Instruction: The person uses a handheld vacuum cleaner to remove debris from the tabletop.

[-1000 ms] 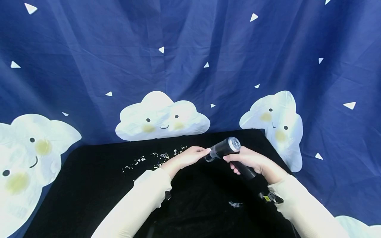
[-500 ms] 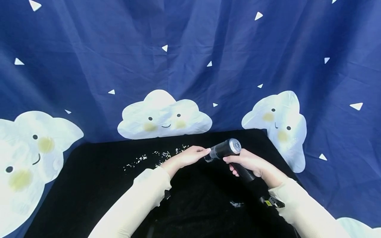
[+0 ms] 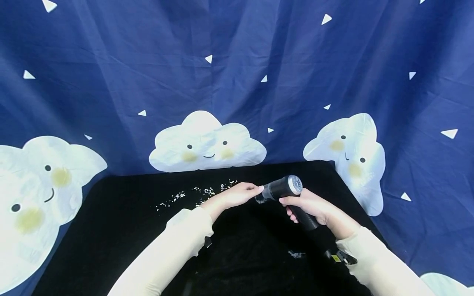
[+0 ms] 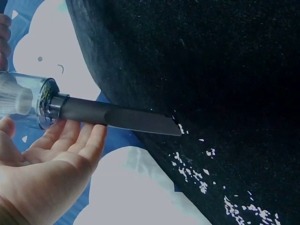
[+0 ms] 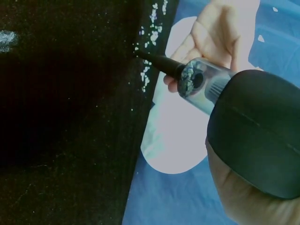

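A black handheld vacuum cleaner with a silver vented end spans the space between my two hands. My right hand grips its handle. My left hand holds the front, fingers under the nozzle and thumb against the clear dust cup. In the left wrist view the dark, slant-cut nozzle reaches white paper-like bits on the black cloth. Debris shows inside the cup in the right wrist view. My left hand hides part of the nozzle in the head view.
More white bits are scattered left of my left hand on the black-covered table. A pale wispy patch lies nearer me on the right. A blue curtain with cloud prints hangs behind the table.
The head view has shifted slightly, so the background drifts to the right. Both hands keep their hold on the vacuum cleaner with little visible movement.
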Motion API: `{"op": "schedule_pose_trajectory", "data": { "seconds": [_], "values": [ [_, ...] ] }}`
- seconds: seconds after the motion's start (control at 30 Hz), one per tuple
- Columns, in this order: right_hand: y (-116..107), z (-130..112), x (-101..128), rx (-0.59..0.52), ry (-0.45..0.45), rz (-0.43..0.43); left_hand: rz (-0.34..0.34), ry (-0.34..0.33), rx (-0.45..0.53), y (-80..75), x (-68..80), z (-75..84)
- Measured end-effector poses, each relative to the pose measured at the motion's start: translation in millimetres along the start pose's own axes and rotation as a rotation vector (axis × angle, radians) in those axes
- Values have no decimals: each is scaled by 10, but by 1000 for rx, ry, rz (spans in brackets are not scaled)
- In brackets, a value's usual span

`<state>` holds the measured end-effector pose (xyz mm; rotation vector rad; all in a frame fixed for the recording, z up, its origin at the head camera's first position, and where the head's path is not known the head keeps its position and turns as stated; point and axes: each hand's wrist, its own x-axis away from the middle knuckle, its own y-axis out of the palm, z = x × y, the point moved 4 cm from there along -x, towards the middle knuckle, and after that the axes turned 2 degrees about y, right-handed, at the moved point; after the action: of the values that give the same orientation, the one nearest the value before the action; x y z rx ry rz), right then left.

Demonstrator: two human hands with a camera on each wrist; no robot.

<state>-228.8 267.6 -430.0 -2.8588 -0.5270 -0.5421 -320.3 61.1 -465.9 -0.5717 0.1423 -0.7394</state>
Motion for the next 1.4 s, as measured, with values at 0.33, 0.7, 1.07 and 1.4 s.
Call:
{"op": "schedule_pose_trajectory", "data": {
  "seconds": [0.33, 0.7, 1.07, 1.4],
  "values": [
    [-12, -3, 14, 4, -14, 11, 2, 17, -10, 9, -35, 0],
    [5, 19, -42, -4, -6, 12, 3, -6, -4, -11, -31, -38],
    [20, 37, -7, -30, 9, -15, -17, -7, -52, -5, 29, 10],
    [4, 38, -36, -26, -4, 9, -28, -4, -71, -35, 0, -1]
  ]
}}
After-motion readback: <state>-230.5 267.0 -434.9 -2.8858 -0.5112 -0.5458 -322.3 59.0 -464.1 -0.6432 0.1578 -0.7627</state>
